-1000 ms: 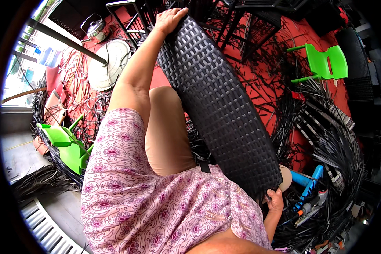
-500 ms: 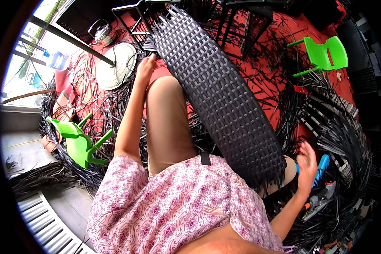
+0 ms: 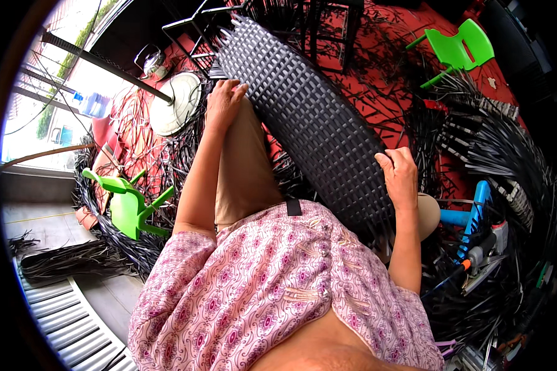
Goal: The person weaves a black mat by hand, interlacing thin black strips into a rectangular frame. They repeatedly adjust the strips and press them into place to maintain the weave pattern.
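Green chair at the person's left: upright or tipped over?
Tipped over. The green chair lies on its side among black strips, legs pointing sideways rather than down.

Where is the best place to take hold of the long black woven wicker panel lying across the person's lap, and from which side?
Probably the two long edges, one hand from each side. The long black woven wicker panel is flat and rests slanted across the lap, so its edges are free. The right hand already clasps the right edge near the lower end; the left hand rests at the left edge higher up.
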Tool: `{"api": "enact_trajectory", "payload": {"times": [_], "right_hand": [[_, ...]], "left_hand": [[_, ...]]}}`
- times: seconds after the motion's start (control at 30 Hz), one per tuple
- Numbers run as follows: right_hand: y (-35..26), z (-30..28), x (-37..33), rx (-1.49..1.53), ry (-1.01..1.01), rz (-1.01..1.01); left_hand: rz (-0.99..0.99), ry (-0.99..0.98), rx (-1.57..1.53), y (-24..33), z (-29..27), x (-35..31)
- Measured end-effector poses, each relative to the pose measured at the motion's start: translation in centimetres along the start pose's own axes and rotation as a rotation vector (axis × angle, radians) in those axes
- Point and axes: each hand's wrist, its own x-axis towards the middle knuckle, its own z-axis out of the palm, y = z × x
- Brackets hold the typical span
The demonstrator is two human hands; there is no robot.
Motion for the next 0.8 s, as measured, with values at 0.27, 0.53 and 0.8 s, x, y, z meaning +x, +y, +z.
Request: {"api": "enact_trajectory", "payload": {"times": [0.27, 0.53, 0.8], "right_hand": [[2.2, -3.5, -5.0, -0.019, 0.063, 0.021], [2.5, -4.7, -6.4, -0.031, 0.125, 0.043], [3.1, -6.6, -9.1, -0.057, 0.182, 0.057]], "left_hand": [[-0.048, 0.199, -0.339, 8.0, 4.9, -7.7], [-0.636, -0.429, -1.34, 8.5, 9.6, -12.8], [-0.624, -0.54, -1.451, 9.5, 11.0, -12.6]]}}
